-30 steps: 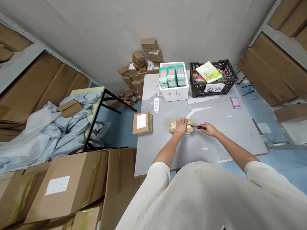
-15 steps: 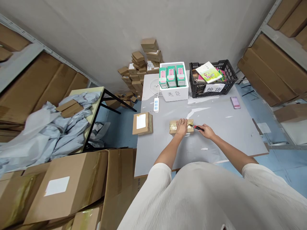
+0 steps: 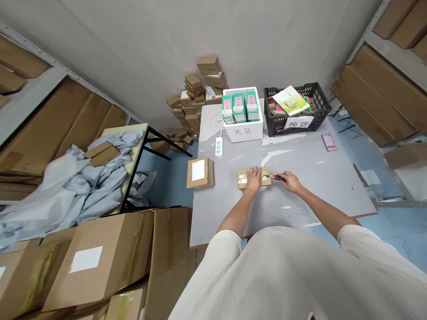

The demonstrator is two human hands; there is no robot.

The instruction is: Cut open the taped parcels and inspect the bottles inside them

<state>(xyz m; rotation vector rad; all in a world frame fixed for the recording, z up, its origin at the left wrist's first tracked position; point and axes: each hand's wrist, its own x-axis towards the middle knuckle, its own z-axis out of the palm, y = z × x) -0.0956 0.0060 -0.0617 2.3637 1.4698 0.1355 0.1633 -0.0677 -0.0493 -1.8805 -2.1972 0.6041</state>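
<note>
A small cardboard box (image 3: 240,179) with shiny tape along its top lies on the grey table. My left hand (image 3: 254,179) presses down over the box and holds it, fingers bent toward its far edge. To the right, my right hand (image 3: 291,182) is closed around a red-and-black utility knife (image 3: 278,178). The knife points left, its tip at or just off the box's right end; I cannot tell whether it touches. Further left on the table stands another cardboard box (image 3: 200,173) with a white label, apart from both hands.
A white foam box (image 3: 247,134) holds green-and-pink cartons; beside it is a black crate (image 3: 276,127) with books. A power strip (image 3: 219,147) and a purple-pink patterned item (image 3: 329,142) lie on the table (image 3: 227,213). Large cartons (image 3: 96,262) and a side table with grey bags (image 3: 100,186) stand left.
The knife has drawn back to the right, from over the box's taped top to its right end. My left hand stays on the box. The whole view has shifted slightly.
</note>
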